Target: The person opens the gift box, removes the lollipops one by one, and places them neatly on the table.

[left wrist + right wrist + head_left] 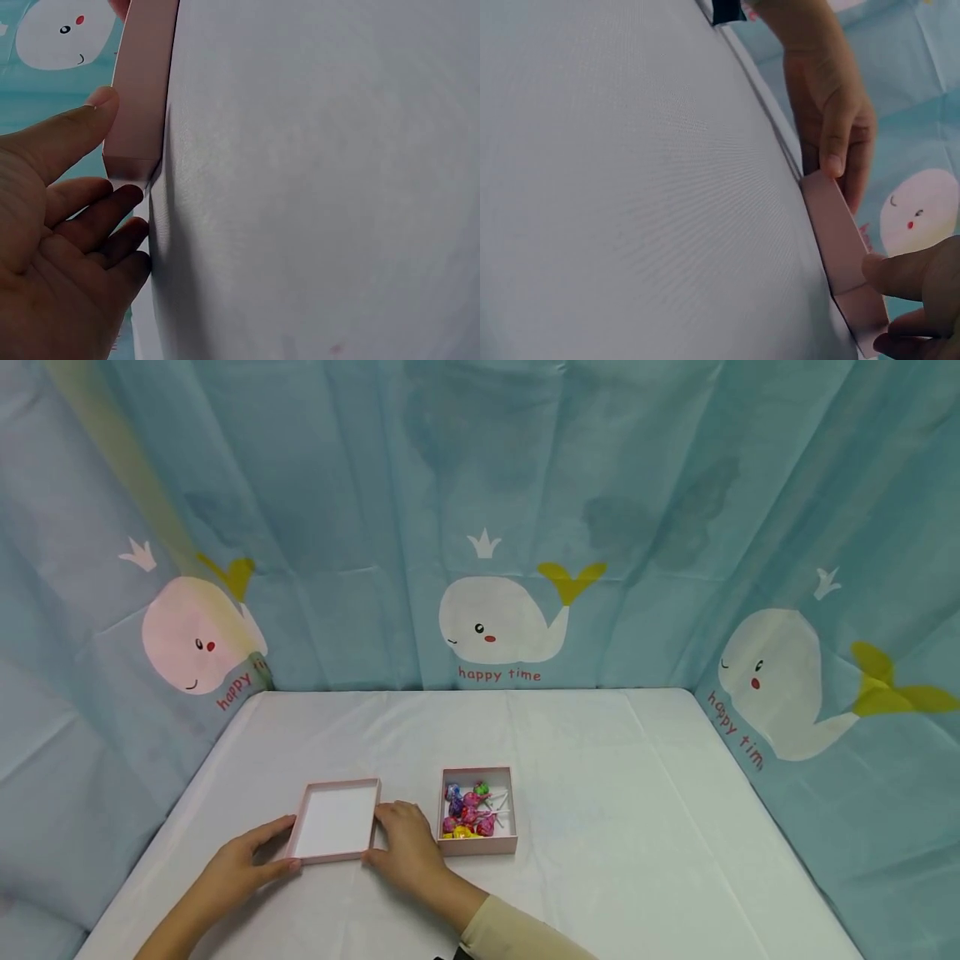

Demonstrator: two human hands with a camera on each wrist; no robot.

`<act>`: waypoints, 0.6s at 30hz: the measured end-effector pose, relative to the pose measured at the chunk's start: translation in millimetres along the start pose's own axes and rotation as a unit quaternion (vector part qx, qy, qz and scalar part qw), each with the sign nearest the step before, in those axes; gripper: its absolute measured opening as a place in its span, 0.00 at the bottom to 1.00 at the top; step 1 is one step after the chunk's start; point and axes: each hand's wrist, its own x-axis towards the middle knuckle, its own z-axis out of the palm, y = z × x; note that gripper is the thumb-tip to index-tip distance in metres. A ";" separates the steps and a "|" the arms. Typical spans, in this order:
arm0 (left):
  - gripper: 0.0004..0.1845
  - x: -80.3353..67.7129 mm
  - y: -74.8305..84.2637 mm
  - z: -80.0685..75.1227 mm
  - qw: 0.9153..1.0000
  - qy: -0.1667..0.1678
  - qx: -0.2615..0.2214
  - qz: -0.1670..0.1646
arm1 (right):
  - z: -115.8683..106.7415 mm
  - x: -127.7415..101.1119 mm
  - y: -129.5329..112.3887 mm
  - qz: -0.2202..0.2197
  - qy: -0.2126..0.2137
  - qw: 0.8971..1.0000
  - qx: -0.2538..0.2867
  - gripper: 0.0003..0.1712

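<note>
A shallow pink box lid [335,820] with a white inside lies hollow side up on the table's left half. My left hand [234,870] holds its near left corner, thumb on the front wall and fingers at the left side. At the near right corner my right hand [411,853] grips it, thumb in front and fingers along the right wall. The left wrist view shows the lid's pink wall [141,82] under the left thumb. Both hands appear at the lid [836,236] in the right wrist view. Just right of the right hand stands an open pink box [480,846] holding several wrapped lollipops [471,810].
A white cloth [615,860] covers the table. Blue curtains [337,527] with printed whales hang along the back and both sides. The lollipop box stands close beside the right hand and wrist.
</note>
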 end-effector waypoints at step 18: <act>0.46 -1.3 35.4 -5.4 0.998 0.059 -0.009 -0.002 | -54.6 -1.4 -17.8 -0.088 0.018 0.994 0.067 0.35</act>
